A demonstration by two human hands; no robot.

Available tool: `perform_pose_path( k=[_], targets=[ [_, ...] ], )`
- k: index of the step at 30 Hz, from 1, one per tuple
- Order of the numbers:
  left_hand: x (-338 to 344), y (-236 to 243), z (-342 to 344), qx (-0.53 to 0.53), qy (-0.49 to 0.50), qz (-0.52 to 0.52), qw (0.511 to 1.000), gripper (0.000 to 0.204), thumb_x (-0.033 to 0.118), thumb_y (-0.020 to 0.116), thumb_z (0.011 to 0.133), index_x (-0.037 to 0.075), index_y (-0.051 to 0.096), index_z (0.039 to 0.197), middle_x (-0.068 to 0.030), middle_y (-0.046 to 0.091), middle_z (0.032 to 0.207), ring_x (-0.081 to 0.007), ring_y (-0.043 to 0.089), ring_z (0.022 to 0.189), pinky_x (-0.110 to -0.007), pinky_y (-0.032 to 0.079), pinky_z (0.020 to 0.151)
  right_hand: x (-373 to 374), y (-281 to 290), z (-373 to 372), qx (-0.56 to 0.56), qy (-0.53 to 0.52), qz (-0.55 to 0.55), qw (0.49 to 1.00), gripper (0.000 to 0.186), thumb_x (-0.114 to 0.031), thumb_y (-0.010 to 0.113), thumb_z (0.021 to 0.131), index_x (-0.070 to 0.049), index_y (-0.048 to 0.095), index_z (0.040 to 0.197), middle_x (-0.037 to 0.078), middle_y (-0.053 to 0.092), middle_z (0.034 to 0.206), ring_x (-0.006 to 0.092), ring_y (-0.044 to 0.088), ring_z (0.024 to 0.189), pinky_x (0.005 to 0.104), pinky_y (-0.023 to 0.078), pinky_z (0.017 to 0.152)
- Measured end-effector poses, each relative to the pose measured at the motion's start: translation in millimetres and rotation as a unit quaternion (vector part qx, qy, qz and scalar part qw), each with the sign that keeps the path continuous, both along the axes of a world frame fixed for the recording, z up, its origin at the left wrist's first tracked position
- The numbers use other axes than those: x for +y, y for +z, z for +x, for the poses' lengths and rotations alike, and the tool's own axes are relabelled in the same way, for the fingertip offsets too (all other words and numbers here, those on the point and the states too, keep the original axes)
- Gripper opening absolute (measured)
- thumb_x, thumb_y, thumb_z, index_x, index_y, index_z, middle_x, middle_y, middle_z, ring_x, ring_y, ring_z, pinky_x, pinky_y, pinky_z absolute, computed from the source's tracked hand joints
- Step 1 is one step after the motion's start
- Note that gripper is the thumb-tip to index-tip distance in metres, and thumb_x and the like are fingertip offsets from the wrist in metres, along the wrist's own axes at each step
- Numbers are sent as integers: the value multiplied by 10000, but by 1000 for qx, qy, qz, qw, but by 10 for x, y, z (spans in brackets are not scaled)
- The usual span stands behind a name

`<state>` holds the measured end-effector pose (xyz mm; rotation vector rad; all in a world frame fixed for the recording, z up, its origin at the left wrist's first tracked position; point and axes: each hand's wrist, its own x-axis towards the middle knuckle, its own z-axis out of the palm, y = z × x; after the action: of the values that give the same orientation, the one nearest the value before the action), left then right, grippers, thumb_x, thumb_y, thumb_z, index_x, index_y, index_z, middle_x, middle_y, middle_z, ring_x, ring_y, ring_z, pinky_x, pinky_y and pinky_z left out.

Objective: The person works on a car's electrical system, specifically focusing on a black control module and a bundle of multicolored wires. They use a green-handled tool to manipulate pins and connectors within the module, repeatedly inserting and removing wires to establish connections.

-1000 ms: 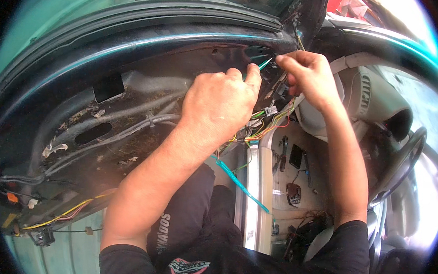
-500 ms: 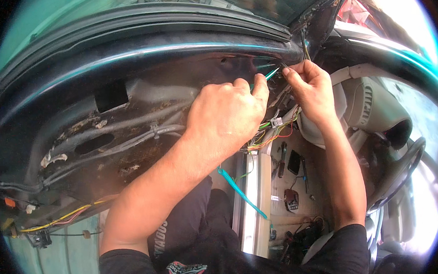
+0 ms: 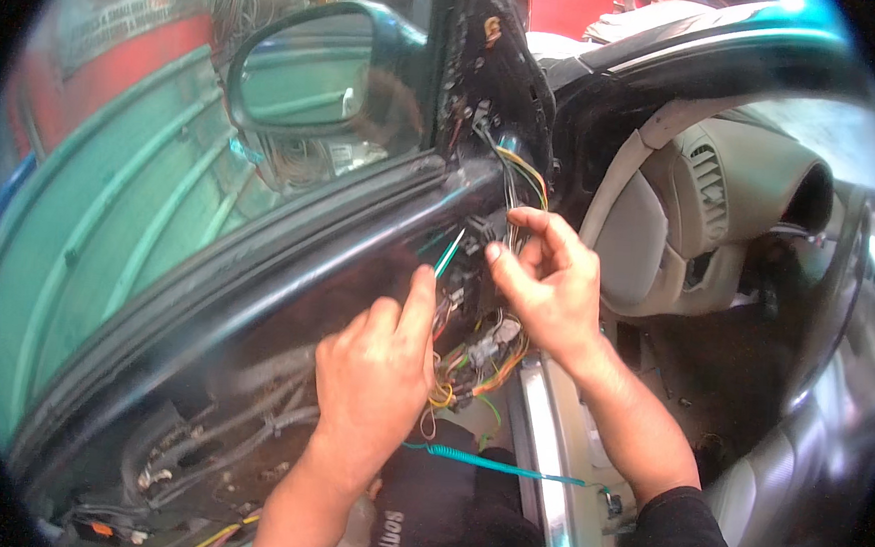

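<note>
My left hand (image 3: 372, 365) is closed on a slim teal tool with a pale pointed tip (image 3: 450, 248), which points up at a black connector (image 3: 482, 234) on the car door's inner frame. My right hand (image 3: 549, 285) is at that connector, thumb and fingertips curled round it and the thin wires beside it. Below both hands hangs a bundle of coloured wires with further connectors (image 3: 482, 362). A coiled teal cord (image 3: 476, 463) runs across under my wrists toward a small clip by the door sill.
The door's window edge (image 3: 311, 216) runs diagonally, with a side mirror (image 3: 304, 75) beyond the glass. At the right are the beige dashboard (image 3: 754, 178), the steering wheel (image 3: 833, 328) and a seat (image 3: 780, 485). A door sill (image 3: 544, 461) lies below my right arm.
The view has tilted upward, bringing in the mirror and window. Both hands appear lower in the picture; my right fingers have spread a little around the connector, and the tool remains in my left hand.
</note>
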<state>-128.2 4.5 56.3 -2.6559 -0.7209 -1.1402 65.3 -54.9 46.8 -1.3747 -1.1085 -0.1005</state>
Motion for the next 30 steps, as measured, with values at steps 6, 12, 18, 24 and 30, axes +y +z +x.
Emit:
perform_pose_path(
  k=[6,12,18,24,30],
  targets=[
    [-41,1,67,29,-9,-8,1000,483,24,744,866,38,655,1340,-99,548,696,-272,585,567,-412,467,533,10,-156,-82,-14,2,28,1000,442,-115,819,834,-22,666,1237,33,543,573,122,549,478,307,471,491],
    [-28,15,40,50,-14,-11,999,585,16,786,792,12,647,1361,-53,451,678,-213,515,532,-369,422,479,-118,-83,32,62,143,-11,988,486,10,787,842,39,624,1299,-16,557,610,25,486,534,210,395,522],
    [-16,57,30,73,-16,-17,997,610,7,784,791,1,630,1381,-49,447,679,-208,502,529,-366,412,479,-159,187,254,153,291,-124,936,496,-12,731,914,74,540,1364,-30,577,616,33,511,539,211,392,519],
    [-15,107,59,87,-26,1,996,632,-1,773,795,-5,605,1405,-49,447,690,-202,502,529,-362,413,475,-119,276,397,314,404,-163,844,452,-28,638,1001,105,465,1397,15,586,589,66,529,460,226,417,436],
    [53,31,55,73,-43,32,996,586,19,762,803,-8,627,1373,-50,443,690,-207,520,533,-364,428,476,-156,254,379,313,392,-166,849,467,-45,638,1004,90,460,1415,18,587,584,78,532,437,247,446,427]
  ],
)
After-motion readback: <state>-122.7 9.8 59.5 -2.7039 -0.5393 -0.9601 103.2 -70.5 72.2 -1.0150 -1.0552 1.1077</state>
